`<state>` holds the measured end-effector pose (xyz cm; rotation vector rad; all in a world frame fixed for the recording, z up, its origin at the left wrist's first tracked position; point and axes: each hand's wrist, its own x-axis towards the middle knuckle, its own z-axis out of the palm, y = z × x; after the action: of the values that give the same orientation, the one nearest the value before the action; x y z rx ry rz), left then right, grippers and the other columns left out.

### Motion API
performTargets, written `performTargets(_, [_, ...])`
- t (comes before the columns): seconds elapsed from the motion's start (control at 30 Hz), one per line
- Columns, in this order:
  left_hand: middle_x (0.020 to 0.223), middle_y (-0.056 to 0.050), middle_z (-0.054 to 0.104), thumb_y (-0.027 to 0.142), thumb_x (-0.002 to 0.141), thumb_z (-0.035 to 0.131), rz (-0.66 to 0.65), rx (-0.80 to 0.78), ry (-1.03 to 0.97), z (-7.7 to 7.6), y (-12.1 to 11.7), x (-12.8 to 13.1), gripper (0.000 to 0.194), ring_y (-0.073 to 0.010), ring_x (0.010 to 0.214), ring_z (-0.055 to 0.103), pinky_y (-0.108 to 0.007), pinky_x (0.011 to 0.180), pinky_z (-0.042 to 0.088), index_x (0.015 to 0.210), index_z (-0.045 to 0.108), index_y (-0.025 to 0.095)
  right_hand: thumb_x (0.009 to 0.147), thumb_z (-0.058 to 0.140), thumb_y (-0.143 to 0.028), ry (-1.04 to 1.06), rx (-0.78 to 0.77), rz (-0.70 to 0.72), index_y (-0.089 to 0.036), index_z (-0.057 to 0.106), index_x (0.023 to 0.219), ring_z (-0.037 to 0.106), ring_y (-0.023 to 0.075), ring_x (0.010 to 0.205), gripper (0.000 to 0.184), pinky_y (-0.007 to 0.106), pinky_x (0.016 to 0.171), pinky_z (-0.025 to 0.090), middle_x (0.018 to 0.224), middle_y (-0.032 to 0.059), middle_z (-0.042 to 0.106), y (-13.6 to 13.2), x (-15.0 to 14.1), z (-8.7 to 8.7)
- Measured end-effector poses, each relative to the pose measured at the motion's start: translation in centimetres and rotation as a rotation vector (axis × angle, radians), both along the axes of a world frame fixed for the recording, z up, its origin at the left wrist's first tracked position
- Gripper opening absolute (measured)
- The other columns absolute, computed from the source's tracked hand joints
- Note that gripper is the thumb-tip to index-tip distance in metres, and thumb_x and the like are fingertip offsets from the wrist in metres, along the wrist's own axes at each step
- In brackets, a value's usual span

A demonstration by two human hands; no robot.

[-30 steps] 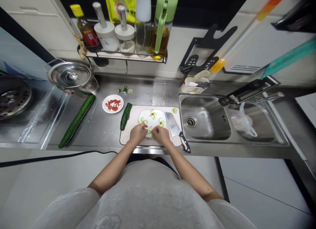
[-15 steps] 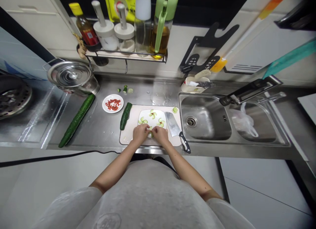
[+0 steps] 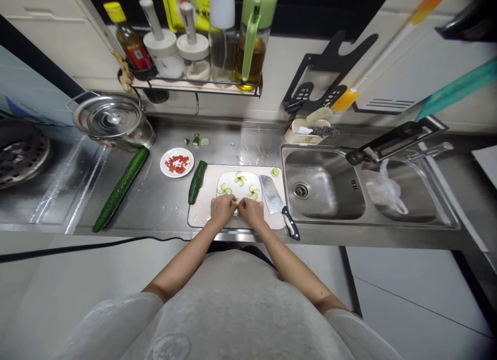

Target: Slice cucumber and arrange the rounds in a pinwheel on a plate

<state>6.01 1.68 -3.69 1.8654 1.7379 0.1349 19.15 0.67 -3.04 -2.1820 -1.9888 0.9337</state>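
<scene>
Over the near edge of a white square plate (image 3: 237,188), my left hand (image 3: 222,210) and my right hand (image 3: 251,211) meet almost tip to tip. Both are closed, fingers pinched at thin cucumber slices that they largely hide. Curved cucumber slices form pinwheels on the plate: one at the far side (image 3: 240,179), one at the left (image 3: 224,189) and one at the right (image 3: 253,192), with red bits showing in some centres. Under the plate lies a pale cutting board (image 3: 200,216). A cleaver (image 3: 272,195) rests on it to the right, a cut cucumber (image 3: 198,182) to the left.
Chopped red pieces (image 3: 177,164) fill a small white plate (image 3: 164,166) at the left. Farther left lie a whole cucumber (image 3: 121,190) and a lidded steel pot (image 3: 112,119). The sink (image 3: 324,194) is on the right. A rack with bottles (image 3: 198,84) hangs above the counter.
My left hand has shifted slightly right, bringing the fingertips closer together over the near edge of the plate. The view has moved very slightly; the other things lie where they were.
</scene>
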Motion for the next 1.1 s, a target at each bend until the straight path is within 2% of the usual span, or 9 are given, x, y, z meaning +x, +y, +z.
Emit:
performTargets(0.3, [0.091,-0.002,0.068,0.029,0.083,0.058,0.009,-0.019,-0.007,0.4,0.0,0.1,0.013,-0.0205,0.095,0.059,-0.035,0.084,0.035,0.094,0.064,0.025,0.088,0.048,-0.027,-0.019,0.005,0.015,-0.021,0.058,0.086,0.058,0.017,0.08,0.012,0.033,0.08,0.024,0.078,0.0,0.067,-0.1,0.1,-0.2])
performTargets(0.67, [0.086,0.001,0.068,0.029,0.081,0.059,0.06,-0.031,-0.053,0.7,0.2,-0.4,0.011,-0.0196,0.092,0.06,-0.035,0.086,0.036,0.091,0.064,0.026,0.087,0.048,-0.025,-0.036,0.012,0.002,-0.022,0.059,0.089,0.058,0.0178,0.082,0.012,0.032,0.082,0.027,0.079,0.0012,0.066,0.4,1.1,0.7])
performTargets(0.9, [0.092,0.0,0.069,0.025,0.083,0.054,0.053,-0.029,-0.032,0.9,0.2,-0.6,0.015,-0.0206,0.098,0.06,-0.036,0.087,0.036,0.094,0.064,0.026,0.088,0.049,-0.025,-0.013,0.023,0.128,-0.022,0.061,0.088,0.058,0.0167,0.081,0.013,0.032,0.079,0.027,0.084,0.0017,0.068,0.6,0.5,0.8])
performTargets(1.1, [0.093,-0.001,0.069,0.025,0.083,0.054,0.06,-0.019,-0.019,0.7,0.0,-1.0,0.016,-0.0206,0.098,0.06,-0.036,0.087,0.036,0.095,0.064,0.027,0.089,0.047,-0.025,-0.074,0.038,0.223,-0.02,0.062,0.086,0.058,0.0178,0.085,0.015,0.033,0.08,0.025,0.092,0.0043,0.069,0.9,-0.3,0.2])
